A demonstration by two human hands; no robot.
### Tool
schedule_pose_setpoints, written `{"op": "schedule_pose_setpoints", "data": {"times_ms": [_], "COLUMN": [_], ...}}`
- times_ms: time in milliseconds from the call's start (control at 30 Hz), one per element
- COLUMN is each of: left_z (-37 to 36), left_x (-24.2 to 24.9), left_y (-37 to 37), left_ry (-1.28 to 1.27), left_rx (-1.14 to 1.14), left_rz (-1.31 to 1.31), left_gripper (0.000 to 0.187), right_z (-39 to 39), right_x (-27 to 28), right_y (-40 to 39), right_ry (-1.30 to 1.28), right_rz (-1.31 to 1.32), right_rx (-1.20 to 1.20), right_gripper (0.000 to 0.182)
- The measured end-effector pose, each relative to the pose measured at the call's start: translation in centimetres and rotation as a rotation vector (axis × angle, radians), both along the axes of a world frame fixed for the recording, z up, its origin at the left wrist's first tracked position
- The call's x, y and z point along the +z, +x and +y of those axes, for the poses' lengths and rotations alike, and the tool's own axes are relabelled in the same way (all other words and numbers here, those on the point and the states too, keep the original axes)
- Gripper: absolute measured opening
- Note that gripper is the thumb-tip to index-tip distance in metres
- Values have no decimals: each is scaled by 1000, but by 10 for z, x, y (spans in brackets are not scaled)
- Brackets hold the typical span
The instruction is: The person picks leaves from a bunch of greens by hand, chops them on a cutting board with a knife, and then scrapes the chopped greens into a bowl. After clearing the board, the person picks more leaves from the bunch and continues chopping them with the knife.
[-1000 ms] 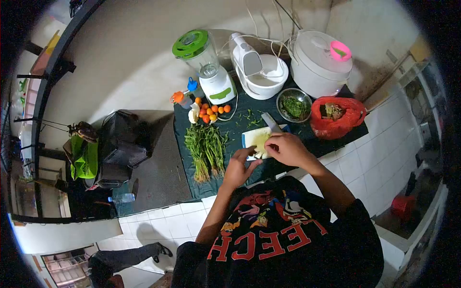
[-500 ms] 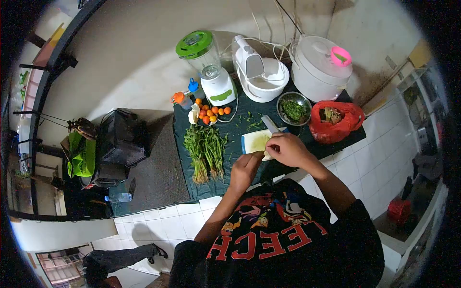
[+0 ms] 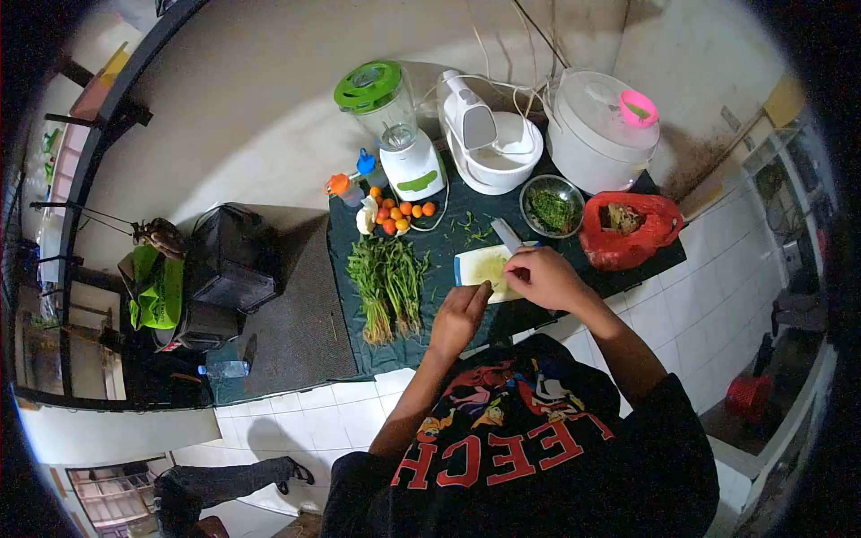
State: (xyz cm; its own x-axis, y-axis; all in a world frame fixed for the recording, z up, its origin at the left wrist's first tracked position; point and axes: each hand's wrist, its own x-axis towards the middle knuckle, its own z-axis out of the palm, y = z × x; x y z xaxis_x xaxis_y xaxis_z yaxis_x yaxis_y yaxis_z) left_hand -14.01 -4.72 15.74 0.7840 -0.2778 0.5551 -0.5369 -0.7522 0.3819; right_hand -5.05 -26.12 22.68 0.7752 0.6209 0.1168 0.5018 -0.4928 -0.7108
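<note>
Over the near edge of a white cutting board (image 3: 474, 261) with blue at its edge, my two hands are close together. My left hand (image 3: 458, 316) has its fingers pinched, the tips by the board's near side; whatever they hold is too small to name. My right hand (image 3: 545, 280) is closed, thumb and fingertips together, and its contents are hidden. A broad pale knife blade (image 3: 508, 236) shows just beyond the right hand; its handle is out of sight. Green juice stains the board. Bunches of leafy greens with roots (image 3: 387, 291) lie to the left.
Behind stand a blender (image 3: 411, 161), a white stand mixer (image 3: 493, 148) and a large white rice cooker (image 3: 599, 134). A metal bowl of chopped greens (image 3: 552, 206) and a red plastic bag (image 3: 623, 247) are at right. Small orange fruits (image 3: 391, 215) lie by the blender; another person's leg (image 3: 233, 480) shows lower left.
My hands have drawn slightly apart, the right one shifting a little up and right of the left. The whole view has shifted slightly; the knife stays on the board.
</note>
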Motion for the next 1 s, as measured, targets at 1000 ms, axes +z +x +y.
{"op": "schedule_pose_setpoints", "data": {"times_ms": [1000], "left_z": [-43], "left_x": [-8], "left_y": [26], "left_ry": [-1674], "left_rx": [61], "left_rz": [851], "left_gripper": [33], "right_z": [29], "right_x": [-27], "right_y": [-37], "right_ry": [262], "right_rz": [-47], "right_rx": [-333], "right_gripper": [10]}}
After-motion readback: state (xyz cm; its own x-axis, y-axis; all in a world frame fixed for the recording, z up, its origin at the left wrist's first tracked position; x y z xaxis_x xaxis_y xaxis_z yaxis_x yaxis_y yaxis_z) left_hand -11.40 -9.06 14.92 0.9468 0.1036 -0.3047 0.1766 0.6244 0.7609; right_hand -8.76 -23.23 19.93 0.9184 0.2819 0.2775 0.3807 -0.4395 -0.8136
